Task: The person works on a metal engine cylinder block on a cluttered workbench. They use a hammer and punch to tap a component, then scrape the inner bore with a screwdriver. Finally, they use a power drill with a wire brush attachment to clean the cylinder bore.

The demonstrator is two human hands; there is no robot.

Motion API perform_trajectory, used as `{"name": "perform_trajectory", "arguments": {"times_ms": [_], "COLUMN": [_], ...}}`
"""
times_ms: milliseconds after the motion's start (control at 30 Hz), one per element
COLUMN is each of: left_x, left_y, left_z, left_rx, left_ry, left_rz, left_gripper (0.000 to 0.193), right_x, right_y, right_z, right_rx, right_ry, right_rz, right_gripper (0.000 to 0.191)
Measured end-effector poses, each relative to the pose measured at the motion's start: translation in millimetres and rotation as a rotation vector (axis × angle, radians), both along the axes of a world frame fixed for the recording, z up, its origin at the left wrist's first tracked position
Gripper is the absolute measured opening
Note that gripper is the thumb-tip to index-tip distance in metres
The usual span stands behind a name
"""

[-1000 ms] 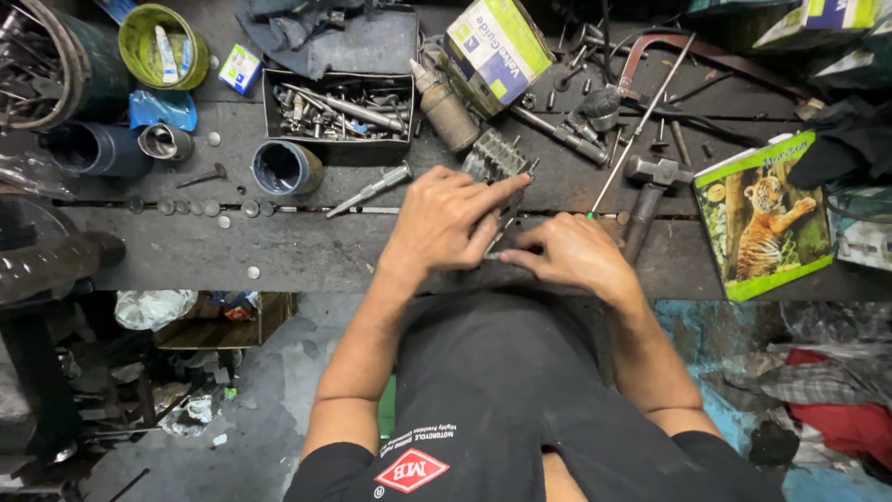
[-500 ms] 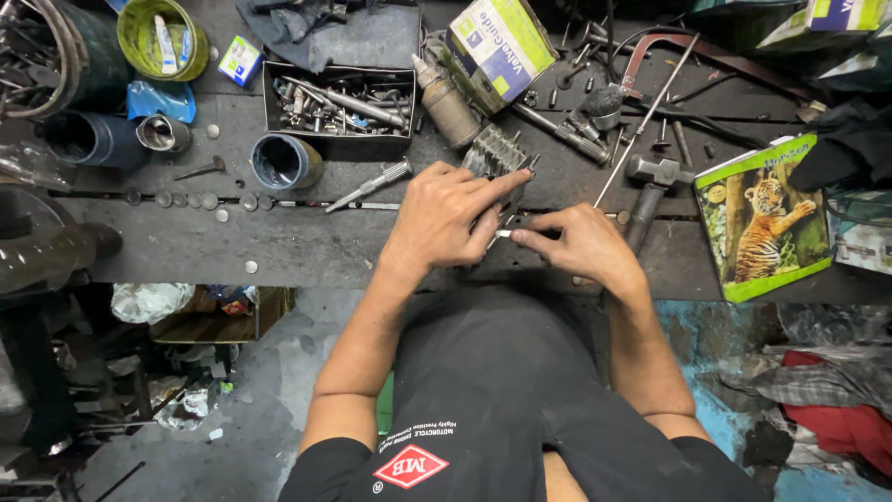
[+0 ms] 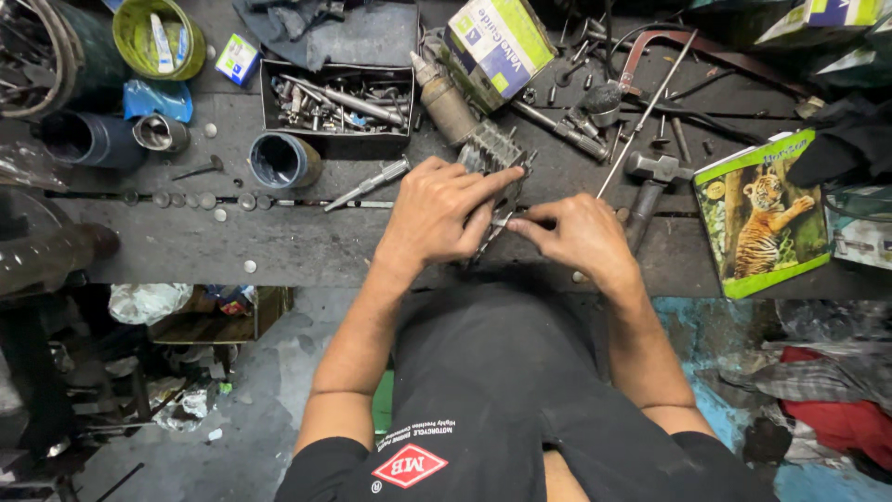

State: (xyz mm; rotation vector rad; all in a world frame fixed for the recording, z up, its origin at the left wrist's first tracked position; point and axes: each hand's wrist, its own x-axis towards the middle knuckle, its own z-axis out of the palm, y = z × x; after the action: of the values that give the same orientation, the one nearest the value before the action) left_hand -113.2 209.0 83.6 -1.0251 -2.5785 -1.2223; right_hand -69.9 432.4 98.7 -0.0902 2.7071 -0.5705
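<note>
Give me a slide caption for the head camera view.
Both hands, left hand and right hand, hold a finned metal part on a cluttered workbench.

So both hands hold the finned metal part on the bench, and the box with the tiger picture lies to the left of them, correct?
Not quite. In the head view both hands, left and right, hold the finned metal part, but the tiger box lies to their right.

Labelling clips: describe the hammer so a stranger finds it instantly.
Start at the tiger-picture box on the bench's right side. Just left of it, beyond the right hand, lies the hammer: a blocky steel head on a dark handle, stubbier than the thin rods nearby.
</note>
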Motion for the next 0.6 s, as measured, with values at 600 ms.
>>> {"name": "perform_trajectory", "arguments": {"times_ms": [600], "left_x": [3], "left_y": [1], "left_z": [0], "left_rx": [-0.035], "left_ry": [0.049], "left_rz": [-0.073], "left_gripper": [0.057], "right_x": [-3], "right_y": [19], "right_z": [-24], "right_rx": [-0.205], "right_ry": [-0.103], "right_rz": [0.100], "right_gripper": [0.033]}}
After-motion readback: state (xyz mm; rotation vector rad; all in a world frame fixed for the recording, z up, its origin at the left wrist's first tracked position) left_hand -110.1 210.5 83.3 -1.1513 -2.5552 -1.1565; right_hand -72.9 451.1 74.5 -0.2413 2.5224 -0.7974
